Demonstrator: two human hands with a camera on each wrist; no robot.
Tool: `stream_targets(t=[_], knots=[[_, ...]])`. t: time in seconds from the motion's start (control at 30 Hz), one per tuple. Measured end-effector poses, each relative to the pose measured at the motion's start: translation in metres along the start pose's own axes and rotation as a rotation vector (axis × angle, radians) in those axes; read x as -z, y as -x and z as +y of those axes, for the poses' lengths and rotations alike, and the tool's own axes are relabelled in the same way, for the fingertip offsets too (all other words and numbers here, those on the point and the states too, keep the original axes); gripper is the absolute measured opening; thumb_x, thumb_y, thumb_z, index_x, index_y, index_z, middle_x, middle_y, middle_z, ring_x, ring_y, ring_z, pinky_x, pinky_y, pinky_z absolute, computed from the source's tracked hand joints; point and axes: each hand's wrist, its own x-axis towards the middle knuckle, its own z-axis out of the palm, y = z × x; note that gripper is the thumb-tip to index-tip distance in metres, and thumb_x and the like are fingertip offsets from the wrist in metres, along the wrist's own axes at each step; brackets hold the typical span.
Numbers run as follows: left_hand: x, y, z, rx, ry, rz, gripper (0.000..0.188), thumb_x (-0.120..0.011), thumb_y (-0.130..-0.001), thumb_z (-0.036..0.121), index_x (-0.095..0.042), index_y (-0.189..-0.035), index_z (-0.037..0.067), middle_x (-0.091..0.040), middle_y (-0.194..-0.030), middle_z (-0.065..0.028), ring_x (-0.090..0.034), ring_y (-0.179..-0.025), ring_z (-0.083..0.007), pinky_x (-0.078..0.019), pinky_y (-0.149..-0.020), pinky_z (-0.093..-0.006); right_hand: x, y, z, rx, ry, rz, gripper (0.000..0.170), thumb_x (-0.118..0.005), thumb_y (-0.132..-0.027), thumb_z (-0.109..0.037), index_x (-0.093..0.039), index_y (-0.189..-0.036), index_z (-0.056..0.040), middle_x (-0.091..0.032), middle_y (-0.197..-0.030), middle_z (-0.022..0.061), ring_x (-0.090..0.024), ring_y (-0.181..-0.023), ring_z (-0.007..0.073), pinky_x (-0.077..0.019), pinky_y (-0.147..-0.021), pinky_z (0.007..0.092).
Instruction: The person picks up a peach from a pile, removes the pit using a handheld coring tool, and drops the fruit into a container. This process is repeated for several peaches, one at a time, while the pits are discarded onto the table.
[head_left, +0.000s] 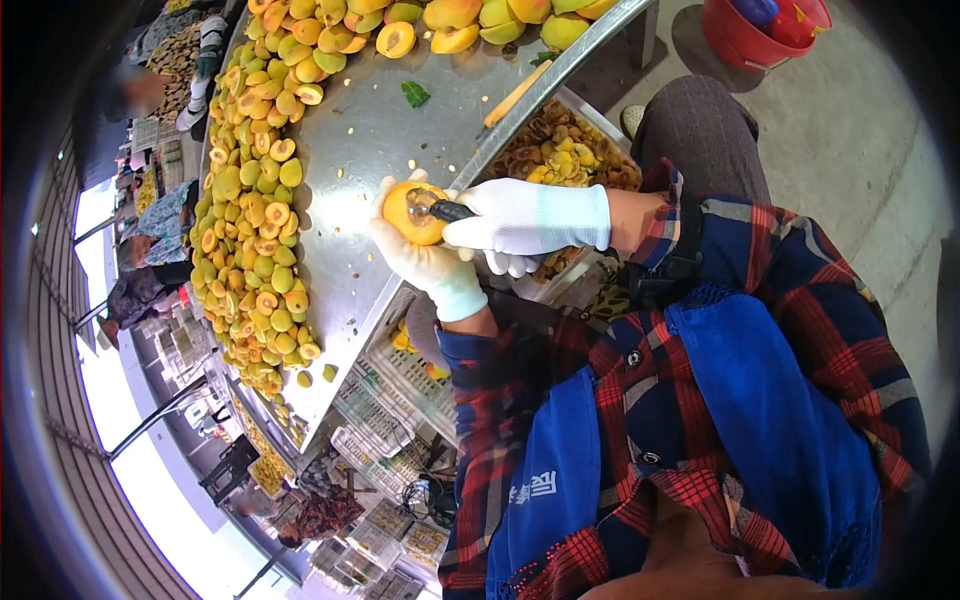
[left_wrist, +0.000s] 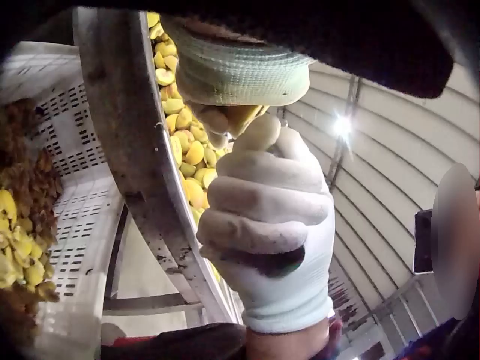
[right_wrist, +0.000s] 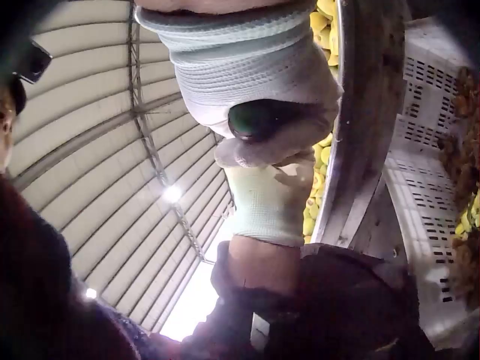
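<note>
My gloved left hand (head_left: 415, 258) holds a halved yellow peach (head_left: 402, 212) above the edge of the metal table, cut face up. Curled round the dark handle of a pitting spoon (head_left: 450, 210) is my gloved right hand (head_left: 525, 218). The spoon's shiny metal end lies at the centre of the cut face. In the left wrist view, a sliver of the peach (left_wrist: 246, 116) shows below the left cuff. The handle's butt (right_wrist: 251, 120) sticks out of the right fist in the right wrist view.
Many halved peaches (head_left: 265, 215) are heaped along the table's far side. A wooden-handled tool (head_left: 518, 93) lies by the metal rim. Below stands a white crate (left_wrist: 82, 150) of scraps. A red bucket (head_left: 735, 40) is on the floor; other people work beyond the table.
</note>
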Motion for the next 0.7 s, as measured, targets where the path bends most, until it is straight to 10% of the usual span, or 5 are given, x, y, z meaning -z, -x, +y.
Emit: stream_targets(t=[0.23,0.53,0.7], knots=[[0.007,-0.002,-0.006,-0.083,-0.206,0.124,0.05,-0.035,-0.103,0.046,-0.051,-0.12,0.001,-0.063,-0.103,-0.0196,-0.062,-0.079,-0.0234,-0.055,-0.067,-0.0325,0.003,-0.006,0.007,0.166,0.417,0.035,0.041,-0.047,-0.094,-0.033,-0.061,-0.087,0.0049,-0.065,-0.066,0.0121,-0.064,-0.053,0.0199,-0.0517,-0.052,0.0313],[0.013,-0.003,0.0,0.121,-0.019,-0.061,0.057,-0.043,-0.099,0.053,-0.051,-0.122,0.001,-0.063,-0.105,-0.0201,-0.065,-0.082,-0.0252,-0.0553,-0.073,-0.0352,0.007,-0.003,0.015,-0.056,-0.326,-0.259,0.033,-0.053,-0.094,-0.033,-0.06,-0.086,-0.0014,-0.057,-0.064,0.0068,-0.054,-0.048,0.0138,-0.0444,-0.044,0.0288],[0.004,-0.007,0.004,0.154,-0.092,0.115,0.048,-0.047,-0.1,0.043,-0.053,-0.117,-0.002,-0.063,-0.104,-0.0187,-0.066,-0.083,-0.0274,-0.0559,-0.072,-0.0368,-0.001,-0.005,0.015,-0.048,-0.106,-0.106,0.035,-0.052,-0.094,-0.033,-0.059,-0.086,0.0006,-0.056,-0.063,0.006,-0.052,-0.047,0.0134,-0.0441,-0.043,0.0283]])
